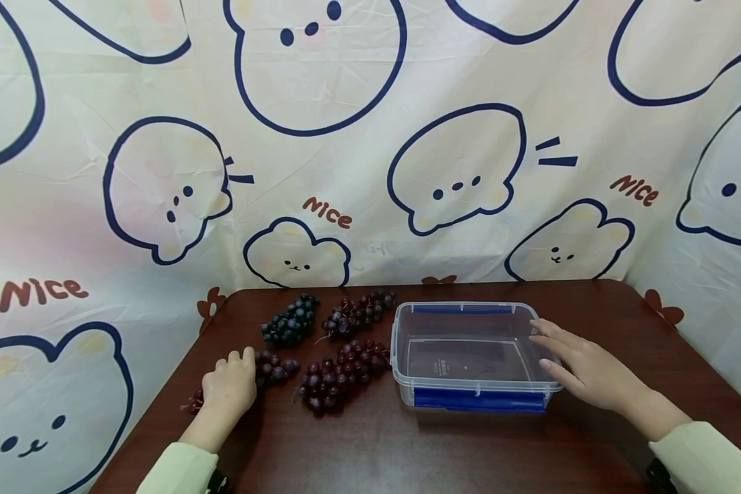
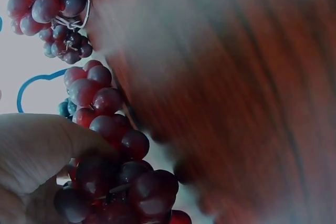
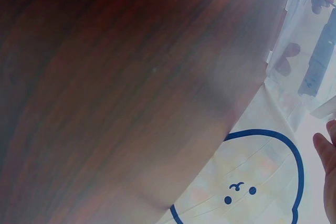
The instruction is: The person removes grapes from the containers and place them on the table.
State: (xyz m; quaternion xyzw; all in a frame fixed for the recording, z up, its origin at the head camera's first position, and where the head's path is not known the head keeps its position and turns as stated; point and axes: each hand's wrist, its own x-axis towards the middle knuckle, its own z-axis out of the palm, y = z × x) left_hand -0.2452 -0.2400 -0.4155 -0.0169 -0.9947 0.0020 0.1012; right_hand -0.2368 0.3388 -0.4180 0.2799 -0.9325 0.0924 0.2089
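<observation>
My left hand (image 1: pixel 230 384) grips a bunch of dark red grapes (image 1: pixel 276 368) at the left of the table, its fingers curled over the middle of the bunch. In the left wrist view, the hand's near edge (image 2: pixel 42 156) covers part of the grapes (image 2: pixel 107 100). My right hand (image 1: pixel 589 367) is at the right side of a clear plastic food container (image 1: pixel 478 399) with blue clips. Its fingers are fairly straight, the fingertips right at the rim. In the right wrist view, only some fingers (image 3: pixel 326 153) show below the container wall (image 3: pixel 286 51).
Beside the container lies a larger red grape bunch (image 1: pixel 339 377). Behind it are another dark red bunch (image 1: pixel 357 312) and a blue-black bunch (image 1: pixel 291 321). The brown table (image 1: pixel 370 446) meets a cartoon-printed cloth (image 1: pixel 370 171) at the back and sides.
</observation>
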